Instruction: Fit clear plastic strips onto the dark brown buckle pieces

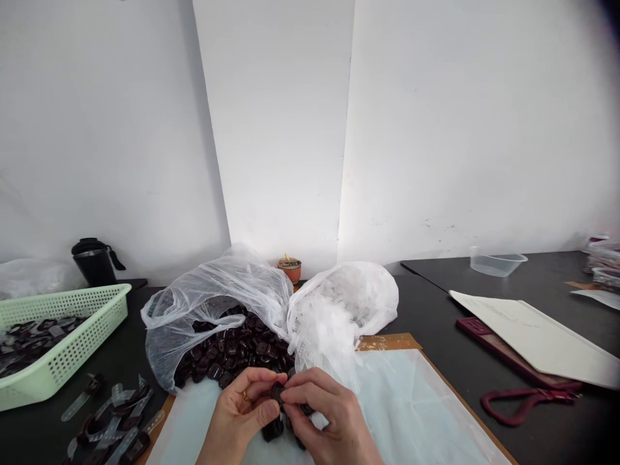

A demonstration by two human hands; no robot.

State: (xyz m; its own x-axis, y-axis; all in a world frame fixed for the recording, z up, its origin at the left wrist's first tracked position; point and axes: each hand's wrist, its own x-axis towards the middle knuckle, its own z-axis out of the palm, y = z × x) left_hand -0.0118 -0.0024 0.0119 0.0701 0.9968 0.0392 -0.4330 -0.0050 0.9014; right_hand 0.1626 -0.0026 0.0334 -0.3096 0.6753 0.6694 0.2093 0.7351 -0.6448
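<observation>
My left hand (245, 410) and my right hand (325, 413) meet at the front centre, fingertips pinched on one small dark plastic piece (278, 391). My fingers cover most of it. A few similar dark pieces (272, 429) lie just beneath on the pale sheet (397, 407). Beyond my left hand, a pile of glossy dark pieces (227, 352) spills from a clear plastic bag (194, 290). Behind my right hand, a white bag (380, 290) spills translucent plastic strips (324, 329). To the left lie several dark pieces joined to clear strips (123, 420).
A pale green basket (97, 332) of similar pieces stands at left, near a black tumbler (94, 261). Behind the bags sits a small orange pot (293, 270). On the right are a notebook (537, 332), a dark red-handled tool (513, 403) and a clear tub (498, 263).
</observation>
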